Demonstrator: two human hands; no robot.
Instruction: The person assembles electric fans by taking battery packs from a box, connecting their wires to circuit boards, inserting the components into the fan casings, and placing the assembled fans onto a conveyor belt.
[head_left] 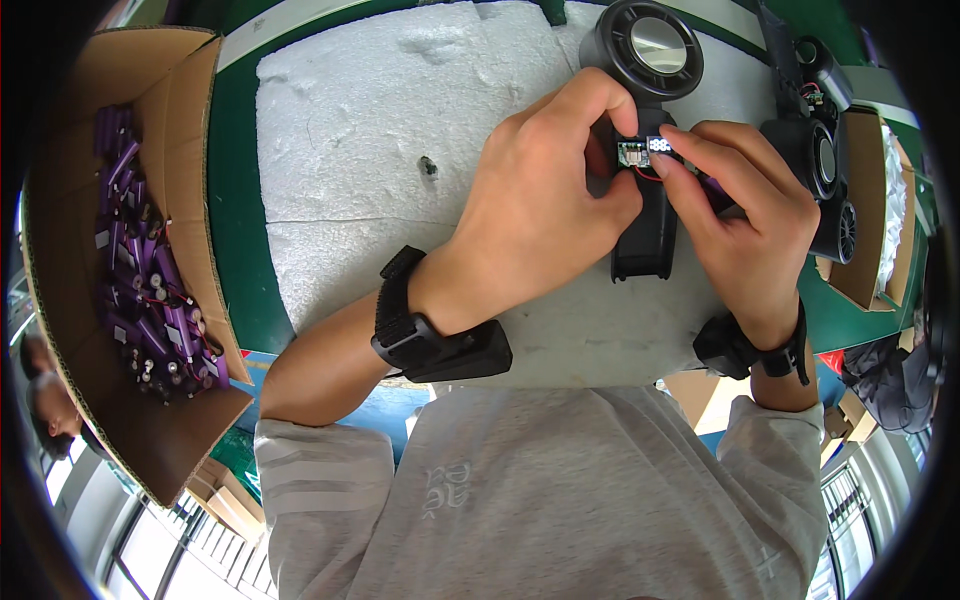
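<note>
My left hand (540, 185) and right hand (755, 190) meet over the black handheld device (645, 240). The device lies lengthwise in front of me on a white foam sheet (350, 150), its round fan head (645, 50) pointing away from me.

The small circuit board (632, 154) is located over the device body, just below the fan head, between the fingertips of both hands. Its display (659, 145), at the right end, shows lit white segments. A thin red wire (649, 177) runs along the lower edge of the board.

Right hand: thumb and index finger are nearly closed, pinching the display end of the board. A purple part shows partly beneath this hand; its full shape is hidden.

Left hand: thumb and index finger are curved, with a narrow gap between the tips, at the left end of the board. I cannot tell whether they grip the board or only steady it.

A black wrist strap is worn on each wrist. To my left, an open cardboard box (195, 180) contains purple cells (150, 290) in a loose pile. To my right, further black devices (815, 160) are positioned beside a second cardboard box (862, 210). The table (245, 250) is green.
</note>
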